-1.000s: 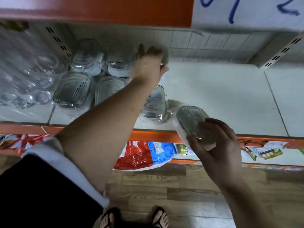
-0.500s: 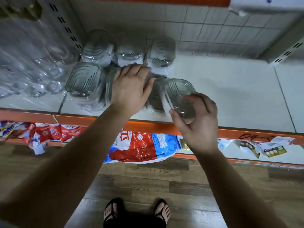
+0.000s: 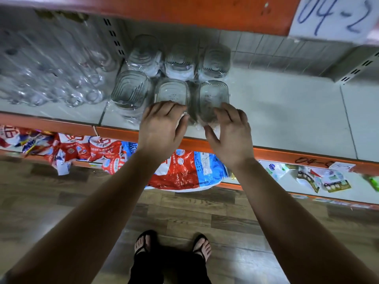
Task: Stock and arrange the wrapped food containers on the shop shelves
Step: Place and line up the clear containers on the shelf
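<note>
Several clear ribbed food containers in plastic wrap stand in two rows of three on the white shelf (image 3: pixel 287 111). The back row (image 3: pixel 180 60) leans against the rear panel. In the front row, the left container (image 3: pixel 130 89) stands free. My left hand (image 3: pixel 164 124) curls over the near end of the middle container (image 3: pixel 172 91). My right hand (image 3: pixel 227 130) grips the near end of the right container (image 3: pixel 213 93), thumb at its left side; it sits on the shelf beside the middle one.
Wrapped clear glass tumblers (image 3: pixel 61 74) fill the shelf's left bay. An orange shelf edge (image 3: pixel 205 9) with a "04-2" label (image 3: pixel 332 15) hangs overhead. Red and blue bags (image 3: pixel 184 171) lie on the lower shelf. White shelf surface extends right of the containers.
My right hand brought its container from the air down onto the shelf, front right. My left hand drew back from the back row to the front middle container.
</note>
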{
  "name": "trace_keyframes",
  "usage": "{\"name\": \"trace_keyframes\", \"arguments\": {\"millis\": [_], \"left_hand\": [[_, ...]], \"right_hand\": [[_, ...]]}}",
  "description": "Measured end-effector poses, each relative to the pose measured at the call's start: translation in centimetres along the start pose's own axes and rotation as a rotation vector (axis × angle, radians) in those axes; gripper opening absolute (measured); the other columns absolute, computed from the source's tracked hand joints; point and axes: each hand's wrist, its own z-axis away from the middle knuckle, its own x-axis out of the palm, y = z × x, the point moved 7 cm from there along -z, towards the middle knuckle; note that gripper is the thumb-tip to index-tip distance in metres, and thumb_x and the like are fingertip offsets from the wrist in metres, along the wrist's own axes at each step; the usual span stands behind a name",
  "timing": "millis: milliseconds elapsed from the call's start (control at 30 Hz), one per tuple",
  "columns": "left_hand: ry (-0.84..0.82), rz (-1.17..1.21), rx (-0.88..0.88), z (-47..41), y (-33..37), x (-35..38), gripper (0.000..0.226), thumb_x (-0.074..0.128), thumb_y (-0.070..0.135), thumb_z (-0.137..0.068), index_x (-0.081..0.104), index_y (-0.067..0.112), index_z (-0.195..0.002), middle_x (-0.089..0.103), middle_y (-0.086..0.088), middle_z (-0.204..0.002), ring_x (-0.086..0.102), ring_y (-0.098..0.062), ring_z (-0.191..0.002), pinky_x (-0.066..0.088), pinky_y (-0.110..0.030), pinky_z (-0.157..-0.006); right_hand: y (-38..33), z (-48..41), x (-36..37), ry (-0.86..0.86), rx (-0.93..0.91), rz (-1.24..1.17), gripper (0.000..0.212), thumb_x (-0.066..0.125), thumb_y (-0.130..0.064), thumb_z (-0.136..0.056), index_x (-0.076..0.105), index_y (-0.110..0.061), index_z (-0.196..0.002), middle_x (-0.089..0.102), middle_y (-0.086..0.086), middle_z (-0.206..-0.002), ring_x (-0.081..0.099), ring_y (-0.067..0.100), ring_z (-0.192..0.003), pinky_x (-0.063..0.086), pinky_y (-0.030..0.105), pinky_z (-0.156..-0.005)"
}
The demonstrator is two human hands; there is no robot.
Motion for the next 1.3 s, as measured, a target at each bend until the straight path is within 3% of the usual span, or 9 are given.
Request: {"name": "trace_keyframes", "arguments": {"millis": [200, 400, 500, 600, 733, 833, 1100, 1300], "left_hand": [[0.055, -0.074, 0.016, 2.6, 1.2, -7.1, 0.026, 0.048, 0.028, -0.094, 0.070, 0.016, -0.101, 0.068, -0.004, -0.092, 0.064, -0.028, -0.081, 0.043, -0.037, -0.080], [0.116, -0.109, 0.040, 4.6, 3.0, -16.2, 0.026, 0.047, 0.029, -0.095, 0.068, 0.014, -0.090, 0.068, -0.003, -0.084, 0.063, -0.025, -0.071, 0.043, -0.036, -0.075], [0.200, -0.108, 0.045, 5.2, 3.7, -20.6, 0.024, 0.049, 0.029, -0.094, 0.067, 0.014, -0.087, 0.067, -0.002, -0.081, 0.062, -0.024, -0.068, 0.042, -0.035, -0.073], [0.275, -0.104, 0.010, 5.1, 3.3, -24.8, 0.024, 0.049, 0.027, -0.092, 0.066, 0.012, -0.085, 0.066, -0.002, -0.079, 0.061, -0.025, -0.064, 0.043, -0.035, -0.073], [0.312, -0.132, -0.056, 4.6, 1.0, -29.0, 0.029, 0.044, 0.028, -0.094, 0.066, 0.011, -0.084, 0.066, -0.004, -0.078, 0.060, -0.028, -0.063, 0.044, -0.038, -0.074], [0.340, -0.152, -0.103, 4.2, -2.0, -31.4, 0.034, 0.037, 0.029, -0.097, 0.065, 0.011, -0.087, 0.066, -0.005, -0.080, 0.061, -0.029, -0.067, 0.046, -0.040, -0.074], [0.340, -0.198, -0.143, 1.4, -13.7, -35.8, 0.034, 0.039, 0.032, -0.096, 0.067, 0.013, -0.096, 0.068, -0.004, -0.090, 0.064, -0.029, -0.080, 0.044, -0.039, -0.077], [0.326, -0.149, -0.096, -2.8, -23.1, -38.2, 0.033, 0.040, 0.033, -0.093, 0.068, 0.016, -0.098, 0.068, -0.003, -0.095, 0.064, -0.029, -0.086, 0.044, -0.039, -0.079]], "right_hand": [[-4.1, 4.0, -5.7, 0.080, -0.052, -0.170, 0.032, 0.063, -0.021, -0.090, 0.064, -0.006, -0.119, 0.064, 0.013, -0.115, 0.054, 0.035, -0.104, 0.049, 0.047, -0.088], [-10.5, 6.3, -13.7, 0.225, -0.152, -0.297, 0.023, 0.058, -0.030, -0.088, 0.067, -0.011, -0.097, 0.068, 0.003, -0.088, 0.063, 0.026, -0.086, 0.052, 0.033, -0.068], [-14.0, 6.4, -17.3, 0.288, -0.257, -0.346, 0.025, 0.054, -0.033, -0.089, 0.065, -0.011, -0.091, 0.066, 0.000, -0.083, 0.061, 0.019, -0.081, 0.050, 0.030, -0.065], [-17.3, 5.5, -20.6, 0.348, -0.356, -0.373, 0.018, 0.058, -0.028, -0.089, 0.064, -0.011, -0.093, 0.065, -0.001, -0.085, 0.060, 0.017, -0.083, 0.048, 0.029, -0.067], [-21.2, 3.3, -23.3, 0.356, -0.448, -0.400, 0.025, 0.055, -0.028, -0.091, 0.066, -0.008, -0.102, 0.066, 0.004, -0.093, 0.061, 0.024, -0.092, 0.052, 0.036, -0.075], [-23.9, 1.7, -24.1, 0.384, -0.485, -0.387, 0.020, 0.059, -0.023, -0.090, 0.065, -0.008, -0.102, 0.066, 0.004, -0.095, 0.060, 0.024, -0.093, 0.047, 0.030, -0.079], [-32.4, -3.9, -22.0, 0.376, -0.476, -0.361, 0.024, 0.054, -0.026, -0.090, 0.067, -0.010, -0.103, 0.064, 0.004, -0.102, 0.058, 0.022, -0.099, 0.049, 0.034, -0.082], [-39.5, -9.1, -20.0, 0.462, -0.428, -0.349, 0.013, 0.064, -0.011, -0.089, 0.068, -0.007, -0.101, 0.066, 0.007, -0.100, 0.061, 0.024, -0.095, 0.050, 0.036, -0.083]]}}
